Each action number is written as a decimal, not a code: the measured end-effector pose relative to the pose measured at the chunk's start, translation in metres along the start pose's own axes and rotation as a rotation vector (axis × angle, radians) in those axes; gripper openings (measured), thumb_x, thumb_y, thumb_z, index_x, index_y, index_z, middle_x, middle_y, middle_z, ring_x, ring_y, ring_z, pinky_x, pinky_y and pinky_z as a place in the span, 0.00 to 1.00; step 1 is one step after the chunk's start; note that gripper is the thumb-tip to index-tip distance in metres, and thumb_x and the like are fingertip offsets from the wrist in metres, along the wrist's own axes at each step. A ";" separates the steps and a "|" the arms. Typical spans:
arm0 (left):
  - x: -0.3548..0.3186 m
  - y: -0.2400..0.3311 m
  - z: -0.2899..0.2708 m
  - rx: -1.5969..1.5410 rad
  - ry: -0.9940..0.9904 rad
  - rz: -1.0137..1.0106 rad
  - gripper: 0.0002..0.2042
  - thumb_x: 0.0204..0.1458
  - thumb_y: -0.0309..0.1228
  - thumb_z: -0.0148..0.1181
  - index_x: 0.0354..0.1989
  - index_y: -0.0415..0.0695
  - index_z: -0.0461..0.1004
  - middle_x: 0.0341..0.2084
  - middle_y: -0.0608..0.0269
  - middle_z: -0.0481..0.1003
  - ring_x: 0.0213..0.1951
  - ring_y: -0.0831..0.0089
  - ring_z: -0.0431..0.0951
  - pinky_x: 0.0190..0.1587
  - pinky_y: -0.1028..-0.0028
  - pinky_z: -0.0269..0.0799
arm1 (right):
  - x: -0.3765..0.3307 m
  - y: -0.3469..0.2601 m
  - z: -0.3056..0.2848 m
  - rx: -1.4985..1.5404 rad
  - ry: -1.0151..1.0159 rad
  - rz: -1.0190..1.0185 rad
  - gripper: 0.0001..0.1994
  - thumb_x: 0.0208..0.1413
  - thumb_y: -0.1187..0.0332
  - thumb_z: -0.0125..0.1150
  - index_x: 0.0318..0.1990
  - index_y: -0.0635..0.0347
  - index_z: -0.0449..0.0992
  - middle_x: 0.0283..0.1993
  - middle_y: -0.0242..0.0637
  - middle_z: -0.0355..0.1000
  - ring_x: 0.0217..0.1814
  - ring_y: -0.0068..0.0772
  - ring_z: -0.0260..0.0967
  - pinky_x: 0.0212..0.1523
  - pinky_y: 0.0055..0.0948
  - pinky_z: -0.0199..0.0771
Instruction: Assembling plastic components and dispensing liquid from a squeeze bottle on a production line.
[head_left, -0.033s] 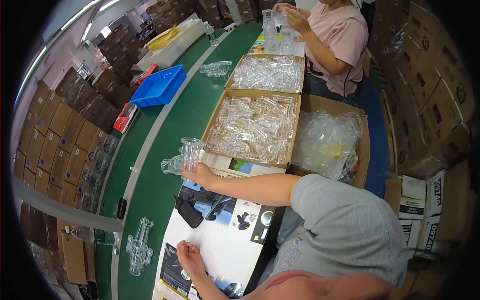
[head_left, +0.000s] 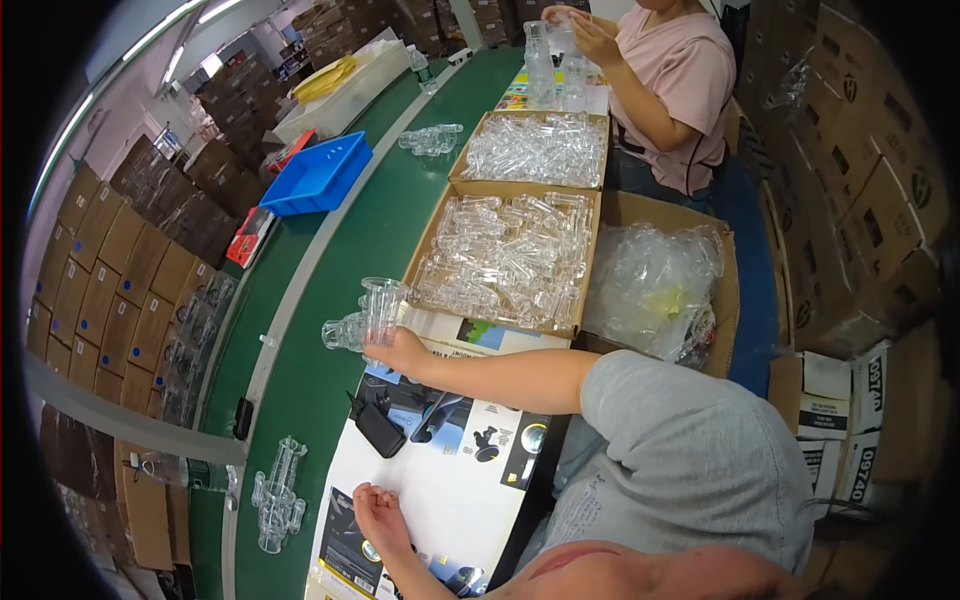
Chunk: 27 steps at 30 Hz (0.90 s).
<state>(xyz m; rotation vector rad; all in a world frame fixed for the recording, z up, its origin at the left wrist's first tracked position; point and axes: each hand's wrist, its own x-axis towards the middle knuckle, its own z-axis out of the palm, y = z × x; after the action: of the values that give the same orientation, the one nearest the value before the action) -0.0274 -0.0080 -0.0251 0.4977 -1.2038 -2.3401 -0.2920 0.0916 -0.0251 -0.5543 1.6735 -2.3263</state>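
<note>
My right hand (head_left: 398,350) is wrapped round a clear plastic cup-shaped piece (head_left: 383,305), which stands upright with its wide rim up. Beside that piece, on its left, another clear plastic piece (head_left: 343,332) lies at the edge of the green surface. My left hand (head_left: 379,512) rests over the white part of a printed cardboard sheet (head_left: 440,500), palm partly up, fingers loosely bent and nothing in them. Between my hands a black boxy object (head_left: 378,428) sits on the sheet. More clear plastic parts (head_left: 280,500) lie left of my left hand.
Two cardboard trays of clear plastic parts (head_left: 510,250) (head_left: 535,150) stand beyond my right hand. A box of plastic bags (head_left: 655,285) adjoins them. A blue bin (head_left: 318,175) is across the green surface (head_left: 375,215). A co-worker (head_left: 670,90) handles clear pieces at the far end.
</note>
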 end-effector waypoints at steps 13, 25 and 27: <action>0.000 0.001 -0.001 0.010 0.011 -0.015 0.07 0.56 0.30 0.48 0.38 0.41 0.68 0.25 0.65 0.70 0.28 0.77 0.68 0.35 0.77 0.65 | 0.001 -0.001 -0.002 -0.022 -0.024 0.028 0.10 0.48 0.69 0.59 0.39 0.61 0.73 0.34 0.30 0.71 0.34 0.19 0.67 0.35 0.22 0.68; 0.001 0.006 -0.014 -0.085 0.045 -0.034 0.07 0.55 0.30 0.49 0.38 0.41 0.68 0.26 0.65 0.70 0.27 0.76 0.68 0.37 0.75 0.66 | 0.002 0.013 0.012 -0.051 0.090 -0.096 0.13 0.42 0.63 0.61 0.33 0.63 0.75 0.29 0.37 0.74 0.29 0.27 0.71 0.33 0.28 0.70; 0.002 0.003 -0.008 -0.061 0.057 -0.035 0.07 0.56 0.31 0.49 0.38 0.41 0.68 0.26 0.64 0.70 0.27 0.76 0.68 0.37 0.75 0.66 | 0.005 0.010 0.004 0.000 0.056 -0.026 0.13 0.42 0.63 0.61 0.33 0.63 0.75 0.29 0.38 0.74 0.31 0.28 0.71 0.34 0.28 0.70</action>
<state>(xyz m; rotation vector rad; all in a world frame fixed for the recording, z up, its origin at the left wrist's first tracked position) -0.0239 -0.0162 -0.0272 0.5651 -1.1030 -2.3678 -0.2950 0.0833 -0.0329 -0.5189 1.7010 -2.3812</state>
